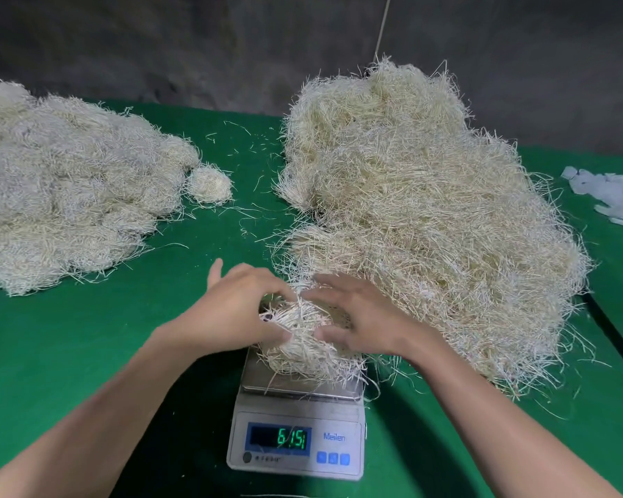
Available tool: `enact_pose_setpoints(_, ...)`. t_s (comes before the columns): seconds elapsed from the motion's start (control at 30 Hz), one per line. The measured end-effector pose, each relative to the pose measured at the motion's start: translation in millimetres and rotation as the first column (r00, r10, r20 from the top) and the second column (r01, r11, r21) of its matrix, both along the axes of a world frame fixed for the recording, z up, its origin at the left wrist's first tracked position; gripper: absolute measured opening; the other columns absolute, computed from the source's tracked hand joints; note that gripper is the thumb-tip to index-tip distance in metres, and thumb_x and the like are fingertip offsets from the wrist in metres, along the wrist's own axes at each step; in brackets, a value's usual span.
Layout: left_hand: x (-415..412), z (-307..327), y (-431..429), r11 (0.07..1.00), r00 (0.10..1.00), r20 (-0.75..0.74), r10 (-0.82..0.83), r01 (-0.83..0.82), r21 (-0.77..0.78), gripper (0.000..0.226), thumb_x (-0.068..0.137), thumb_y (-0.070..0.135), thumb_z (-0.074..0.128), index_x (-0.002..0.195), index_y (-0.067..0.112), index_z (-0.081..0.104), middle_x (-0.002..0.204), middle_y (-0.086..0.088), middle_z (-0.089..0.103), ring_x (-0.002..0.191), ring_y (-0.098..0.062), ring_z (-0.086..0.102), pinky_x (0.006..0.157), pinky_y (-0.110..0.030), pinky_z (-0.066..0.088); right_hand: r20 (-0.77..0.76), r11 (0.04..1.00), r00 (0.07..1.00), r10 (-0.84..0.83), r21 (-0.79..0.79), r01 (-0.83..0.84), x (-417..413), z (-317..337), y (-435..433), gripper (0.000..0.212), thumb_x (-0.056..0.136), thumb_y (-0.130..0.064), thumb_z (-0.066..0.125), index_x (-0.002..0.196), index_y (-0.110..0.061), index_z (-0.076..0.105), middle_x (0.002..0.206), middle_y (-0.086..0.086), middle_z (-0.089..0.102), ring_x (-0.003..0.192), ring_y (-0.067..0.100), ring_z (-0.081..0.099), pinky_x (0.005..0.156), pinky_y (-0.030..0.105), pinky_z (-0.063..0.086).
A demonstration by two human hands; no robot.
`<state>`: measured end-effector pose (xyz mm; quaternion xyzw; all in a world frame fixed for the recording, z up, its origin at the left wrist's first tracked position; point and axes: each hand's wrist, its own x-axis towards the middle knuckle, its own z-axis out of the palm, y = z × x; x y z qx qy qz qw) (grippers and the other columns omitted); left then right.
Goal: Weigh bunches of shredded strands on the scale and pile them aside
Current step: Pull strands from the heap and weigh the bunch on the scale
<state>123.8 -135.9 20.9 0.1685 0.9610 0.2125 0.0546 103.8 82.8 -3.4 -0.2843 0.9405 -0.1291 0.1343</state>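
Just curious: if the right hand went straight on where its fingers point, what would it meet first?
The bunch on the scale, which the right hand touches; beyond it, probably the left hand, though depth is unclear.

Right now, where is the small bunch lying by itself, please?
The small bunch sits on the green table, left of centre in the head view, just right of the left pile.
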Motion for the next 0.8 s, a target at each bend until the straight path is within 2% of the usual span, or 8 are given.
enact_pose_setpoints(0.1, -3, 10, -5, 0.999, 0.999, 0.002, 0.050, -0.050, 0.010, 0.039, 0.072, 0.047, 0.075, 0.103, 0.053, 0.052, 0.122, 0.023, 0.049, 0.131, -0.003, 0.026, 0.112, -0.051, -0.016, -0.031, 0.996, 1.000, -0.003, 0.087, 0.005, 1, -14, -2, 0.064, 0.089, -0.044, 0.054, 0.143, -0.044, 0.021, 0.156, -0.011, 0.007, 0.144, 0.018, 0.002, 0.113, 0.045, -0.007)
enact_pose_setpoints(0.2, -6, 19, -5, 0.984, 0.993, -0.028, 0.116, -0.111, 0.136, 0.029, 0.079, 0.039, 0.071, 0.096, 0.054, 0.052, 0.109, 0.029, 0.046, 0.131, -0.005, 0.030, 0.113, -0.051, -0.013, -0.061, 0.989, 0.998, -0.017, 0.145, 0.025, 1, -26, -3, 0.064, 0.090, -0.038, 0.054, 0.145, -0.039, 0.020, 0.156, -0.008, 0.010, 0.144, 0.021, 0.006, 0.108, 0.042, -0.008)
enact_pose_setpoints(0.23, -7, 23, -4, 0.967, 0.989, -0.034, 0.144, -0.134, 0.219, 0.026, 0.080, 0.037, 0.070, 0.093, 0.054, 0.054, 0.109, 0.030, 0.047, 0.129, -0.006, 0.034, 0.114, -0.052, -0.009, -0.065, 0.987, 0.998, -0.022, 0.156, 0.032, 1, -29, -3, 0.063, 0.091, -0.036, 0.053, 0.145, -0.038, 0.021, 0.156, -0.007, 0.011, 0.144, 0.023, 0.008, 0.108, 0.041, -0.007)
enact_pose_setpoints(0.3, -8, 29, -2, 0.888, 0.977, -0.029, 0.212, -0.180, 0.422, 0.020, 0.081, 0.034, 0.068, 0.090, 0.050, 0.060, 0.113, 0.024, 0.057, 0.125, -0.009, 0.043, 0.116, -0.051, 0.010, -0.063, 0.986, 0.997, -0.034, 0.163, 0.044, 2, -31, -2, 0.061, 0.091, -0.035, 0.052, 0.145, -0.035, 0.023, 0.156, -0.005, 0.013, 0.144, 0.024, 0.010, 0.110, 0.043, -0.004)
enact_pose_setpoints(0.4, -10, 34, 3, 0.737, 0.968, 0.002, 0.251, -0.193, 0.648, 0.013, 0.084, 0.024, 0.067, 0.091, 0.035, 0.070, 0.102, 0.017, 0.068, 0.105, -0.002, 0.058, 0.103, -0.030, 0.037, -0.039, 0.993, 0.997, -0.067, 0.092, 0.071, 1, -22, 2, 0.061, 0.091, -0.039, 0.053, 0.144, -0.037, 0.024, 0.155, -0.007, 0.018, 0.143, 0.022, 0.014, 0.117, 0.049, 0.003)
enact_pose_setpoints(0.47, -11, 33, 6, 0.723, 0.965, -0.008, 0.263, -0.192, 0.663, 0.011, 0.085, 0.021, 0.067, 0.089, 0.030, 0.071, 0.095, 0.016, 0.069, 0.093, 0.005, 0.060, 0.089, -0.016, 0.040, -0.035, 0.996, 0.996, -0.086, -0.006, 0.086, -1, -9, 4, 0.060, 0.088, -0.039, 0.058, 0.141, -0.040, 0.029, 0.152, -0.011, 0.025, 0.141, 0.017, 0.021, 0.117, 0.047, 0.009)
enact_pose_setpoints(0.57, -13, 29, 11, 0.758, 0.961, -0.039, 0.275, -0.192, 0.624, 0.010, 0.085, 0.020, 0.068, 0.086, 0.030, 0.070, 0.088, 0.022, 0.067, 0.080, 0.016, 0.056, 0.072, 0.000, 0.034, -0.047, 0.993, 0.995, -0.091, -0.078, 0.087, -1, 12, 4, 0.059, 0.085, -0.040, 0.062, 0.137, -0.042, 0.035, 0.151, -0.012, 0.027, 0.140, 0.013, 0.023, 0.117, 0.047, 0.010)
enact_pose_setpoints(0.8, -12, 27, 12, 0.781, 0.957, -0.061, 0.285, -0.195, 0.593, 0.011, 0.085, 0.024, 0.068, 0.083, 0.035, 0.068, 0.087, 0.024, 0.066, 0.083, 0.018, 0.055, 0.069, 0.004, 0.032, -0.174, 0.962, 0.981, -0.081, -0.271, 0.032, 11, 34, 0, 0.043, 0.091, -0.033, 0.056, 0.133, -0.038, 0.046, 0.147, -0.011, 0.035, 0.138, 0.011, 0.026, 0.115, 0.050, 0.015)
